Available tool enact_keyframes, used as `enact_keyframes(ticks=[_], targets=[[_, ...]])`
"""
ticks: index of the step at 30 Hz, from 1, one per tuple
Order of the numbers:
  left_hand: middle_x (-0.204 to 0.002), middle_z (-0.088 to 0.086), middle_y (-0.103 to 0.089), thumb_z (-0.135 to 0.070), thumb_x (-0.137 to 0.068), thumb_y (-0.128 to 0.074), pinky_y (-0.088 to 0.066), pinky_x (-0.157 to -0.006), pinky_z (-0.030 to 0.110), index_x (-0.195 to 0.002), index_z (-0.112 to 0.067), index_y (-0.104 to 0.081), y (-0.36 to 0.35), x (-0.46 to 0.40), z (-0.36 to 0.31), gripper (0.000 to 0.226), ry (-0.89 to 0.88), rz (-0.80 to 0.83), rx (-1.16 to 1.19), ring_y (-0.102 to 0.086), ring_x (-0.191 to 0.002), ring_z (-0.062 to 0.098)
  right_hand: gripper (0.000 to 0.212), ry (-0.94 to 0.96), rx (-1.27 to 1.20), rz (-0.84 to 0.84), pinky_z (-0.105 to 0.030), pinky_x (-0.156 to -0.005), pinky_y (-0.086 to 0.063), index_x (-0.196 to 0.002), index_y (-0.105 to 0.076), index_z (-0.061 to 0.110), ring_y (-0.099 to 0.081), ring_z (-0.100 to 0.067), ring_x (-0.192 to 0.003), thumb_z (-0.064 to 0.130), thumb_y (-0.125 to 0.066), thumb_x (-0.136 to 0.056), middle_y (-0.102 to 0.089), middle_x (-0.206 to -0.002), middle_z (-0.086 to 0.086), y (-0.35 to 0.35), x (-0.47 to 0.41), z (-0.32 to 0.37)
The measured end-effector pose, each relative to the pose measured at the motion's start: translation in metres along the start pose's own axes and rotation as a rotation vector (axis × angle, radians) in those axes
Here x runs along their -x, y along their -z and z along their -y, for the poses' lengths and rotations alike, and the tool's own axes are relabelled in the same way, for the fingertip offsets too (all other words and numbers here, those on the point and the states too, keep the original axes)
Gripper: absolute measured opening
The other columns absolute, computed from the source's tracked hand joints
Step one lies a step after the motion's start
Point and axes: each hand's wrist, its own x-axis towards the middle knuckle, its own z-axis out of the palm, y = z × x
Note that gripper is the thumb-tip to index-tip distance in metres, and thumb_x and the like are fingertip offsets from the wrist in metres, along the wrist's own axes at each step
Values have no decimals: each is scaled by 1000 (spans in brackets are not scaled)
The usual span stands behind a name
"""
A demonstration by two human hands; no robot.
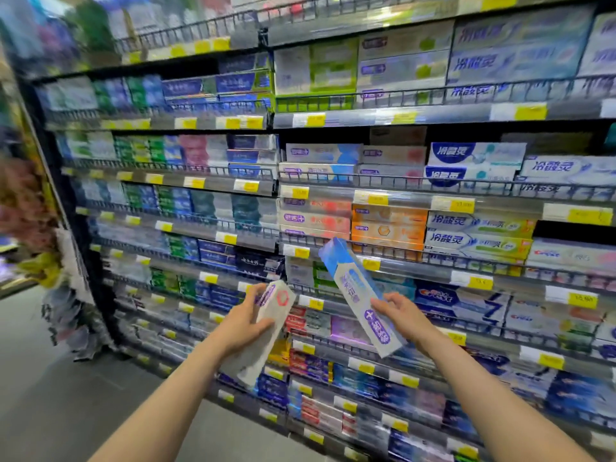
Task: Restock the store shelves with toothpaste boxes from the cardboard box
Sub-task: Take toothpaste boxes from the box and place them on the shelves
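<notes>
The left hand [248, 316] is wrapped round a white box [263, 331] with a red hexagon mark, fingers curled over its front face and the box tilted with its top leaning right. The right hand [398, 311] pinches a blue box [358, 296] near its lower half, thumb on the front, the top end slanting up and left toward the shelves [333, 181]. Both boxes are held in the air just in front of the shelving, apart from each other; the cardboard box is not in view.

The main risk looks like a misplacement: matching white-and-red boxes [316, 221] sit on a shelf above the hands and matching blue ones [321, 161] a shelf higher, and the picture is smeared (the head seems to be turning), so a hurried reach could land a box in the wrong row. The blue box is held low on its length, so its free upper end could knock the wire rail [366, 251] or a price tag [301, 252] and twist out of the pinch.

Each shelf has a low wire rail along its front edge, and a box must clear it before sliding in. Most rows look full to the front; darker gaps show above the stacks at upper right. The floor [66, 395] at near left gives room to step back.
</notes>
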Motion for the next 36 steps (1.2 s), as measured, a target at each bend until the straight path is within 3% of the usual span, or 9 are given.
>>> enact_keyframes(ticks=[6,13,16,19,22,25,29,32,36], targets=[[-101,-5,-61,-17,-94,-47,-45,-92,31,-100,-22,-61,11,-2,5,16,-143,-16,59,-57,-102,13,26,42,-210,99,-23,-61,-51,-108,-46,6,-64,-14,-77,18,-58,-89,-66,-96,-5,-41,-16,31],[-121,-9,-54,-91,-56,-42,-43,-98,39,-89,-59,-55,7,-6,13,48,-21,-28,98,-52,-112,9,24,111,-613,219,-37,-73,-54,-110,-51,7,-64,-21,-89,5,-56,-87,-67,-102,-6,-83,-18,62],[-102,-16,-52,-81,-60,-53,-44,-86,34,-95,-47,-60,7,-7,3,49,-37,-53,134,-50,-99,6,23,151,-670,265,-35,-70,-58,-111,-55,9,-66,-20,-89,6,-54,-88,-69,-102,-6,-97,-16,70],[-74,-24,-61,-56,-74,-65,-38,-65,24,-85,-41,-64,13,-5,-5,18,-126,-58,200,-54,-71,-6,17,193,-680,320,-37,-81,-53,-97,-62,16,-64,-20,-89,5,-52,-89,-72,-93,-1,-102,-16,72],[-87,-22,-62,-49,-74,-69,-44,-67,23,-97,-30,-65,28,-4,-1,29,-136,-36,149,-56,-79,-7,12,182,-672,243,-41,-85,-52,-90,-59,16,-60,-20,-88,5,-56,-86,-67,-88,-1,-87,-24,77],[-92,-21,-64,-65,-66,-66,-53,-74,29,-99,-37,-63,46,-8,12,43,-116,25,16,-57,-84,-5,15,167,-702,105,-33,-62,-58,-96,-57,19,-61,-17,-83,9,-59,-85,-63,-91,-2,-58,-37,81],[-99,-17,-67,-81,-55,-58,-54,-78,40,-103,-39,-62,58,-18,24,64,-83,47,-68,-61,-88,3,54,166,-668,44,-44,-70,-57,-124,-40,25,-61,-25,-92,6,-65,-80,-55,-113,-4,-37,-52,68],[-106,-13,-64,-88,-49,-53,-53,-80,42,-112,-38,-59,62,-26,29,80,-64,56,-116,-59,-93,8,36,157,-487,66,-39,-73,-56,-112,-48,14,-62,-21,-89,10,-65,-81,-59,-117,-13,-33,-55,61],[-109,-11,-64,-75,-58,-62,-52,-83,40,-112,-35,-59,63,-35,29,67,-53,37,-45,-59,-96,8,28,167,-429,60,-27,-68,-58,-107,-50,8,-64,-18,-85,14,-64,-83,-61,-107,-12,-29,-68,59]])
